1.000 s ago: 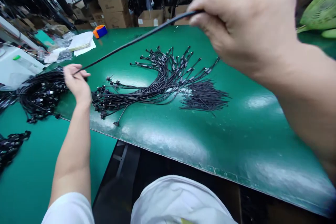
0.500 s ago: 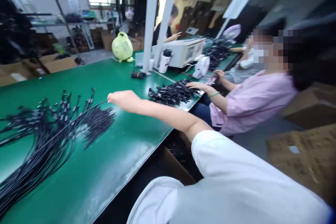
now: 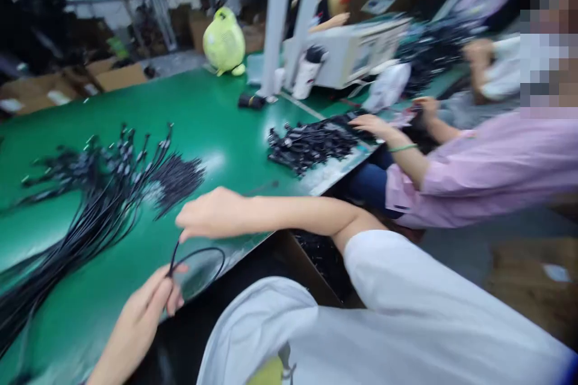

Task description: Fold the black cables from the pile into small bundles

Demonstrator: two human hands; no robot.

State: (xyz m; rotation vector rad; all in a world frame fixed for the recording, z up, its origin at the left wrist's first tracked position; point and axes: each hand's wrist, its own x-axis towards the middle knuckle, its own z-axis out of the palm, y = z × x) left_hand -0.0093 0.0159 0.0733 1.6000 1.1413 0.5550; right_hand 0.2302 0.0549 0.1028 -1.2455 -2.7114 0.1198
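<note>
Low at the table's front edge, my left hand (image 3: 151, 298) pinches a thin black cable (image 3: 223, 261) between thumb and fingers. Just above it, my right hand (image 3: 210, 215) is closed on the same cable, which curls into a loose loop to the right of my left hand. A long bundle of black cables (image 3: 102, 210) lies on the green table (image 3: 149, 99) to the left, its connector ends fanned out at the far side. Beside those ends rests a dense cluster of thin black cable pieces (image 3: 180, 177).
A co-worker in a pink shirt (image 3: 487, 156) sits at the right, one hand by a pile of black cables with connectors (image 3: 311, 144). Farther back stand a green fan (image 3: 224, 42), white posts (image 3: 276, 24), a bottle (image 3: 308, 75) and a white machine (image 3: 347, 57). Other people sit beyond.
My right hand has drawn back toward me from the cable bundle, holding one cable. My left hand has come into view, gripping that cable. The view has tilted down.
</note>
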